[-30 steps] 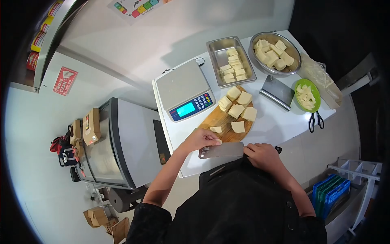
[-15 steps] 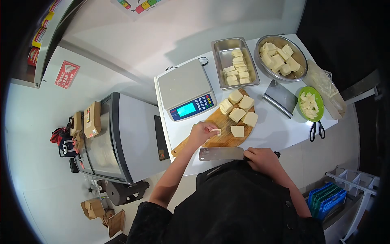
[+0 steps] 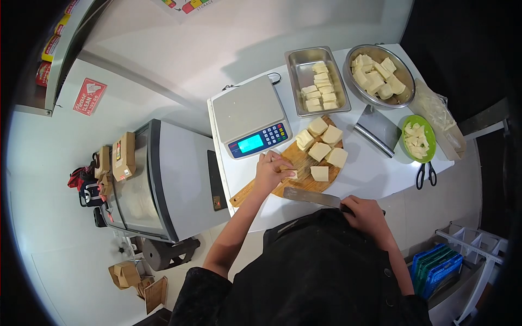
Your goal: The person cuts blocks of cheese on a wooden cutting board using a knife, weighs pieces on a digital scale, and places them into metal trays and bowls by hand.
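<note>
My left hand is at the near-left part of the wooden cutting board, fingers closed on a small pale dough-like piece. My right hand grips the handle of a cleaver. Its broad blade points left over the board's near edge, below the small piece. Just right of that piece lies a single cream-coloured block. Several similar blocks sit together toward the board's far end.
A digital scale stands behind my left hand. Farther back are a steel pan and a steel bowl, both holding pale pieces. To the right lie a bench scraper, a green bowl, scissors and a plastic bag.
The cleaver has shifted right and up toward the board, its blade now seen more edge-on. My left hand stays at the small piece, its fingers slightly rearranged. The whole view has moved slightly.
</note>
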Tool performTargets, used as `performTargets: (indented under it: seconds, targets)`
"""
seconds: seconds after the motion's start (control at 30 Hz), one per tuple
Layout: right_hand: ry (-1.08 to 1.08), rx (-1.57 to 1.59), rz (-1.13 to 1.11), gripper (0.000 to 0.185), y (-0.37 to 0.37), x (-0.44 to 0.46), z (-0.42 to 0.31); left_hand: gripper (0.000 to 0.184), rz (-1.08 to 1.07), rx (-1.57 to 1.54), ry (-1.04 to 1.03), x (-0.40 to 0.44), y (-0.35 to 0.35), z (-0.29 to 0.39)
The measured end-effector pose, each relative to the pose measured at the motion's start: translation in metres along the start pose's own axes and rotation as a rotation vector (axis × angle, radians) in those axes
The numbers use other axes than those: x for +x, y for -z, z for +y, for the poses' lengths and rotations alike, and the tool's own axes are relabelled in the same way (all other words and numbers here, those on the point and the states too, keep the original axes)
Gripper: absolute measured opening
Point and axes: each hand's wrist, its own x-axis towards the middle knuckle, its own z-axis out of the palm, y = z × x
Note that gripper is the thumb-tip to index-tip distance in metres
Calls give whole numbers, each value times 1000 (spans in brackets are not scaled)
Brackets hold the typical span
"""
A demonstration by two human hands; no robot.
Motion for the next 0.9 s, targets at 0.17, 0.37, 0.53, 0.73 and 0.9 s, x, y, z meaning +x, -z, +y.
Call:
performTargets:
  seconds: [0.17,0.37,0.53,0.73,0.9]
  targets:
    - [-101,11,-6,19,4,-14,1,36,-153,94,-79,0,18,13]
    - [-239,158,112,17,-1,-23,-4,42,-256,302,-314,5,13,10]
    - [-347,205,65,17,0,-21,-9,37,-129,344,-288,10,4,9]
    - [-380,264,50,19,0,-15,-8,27,-86,-111,308,13,-5,-3]
    - [-403,326,37,22,2,-8,-3,25,41,-919,359,27,4,-16]
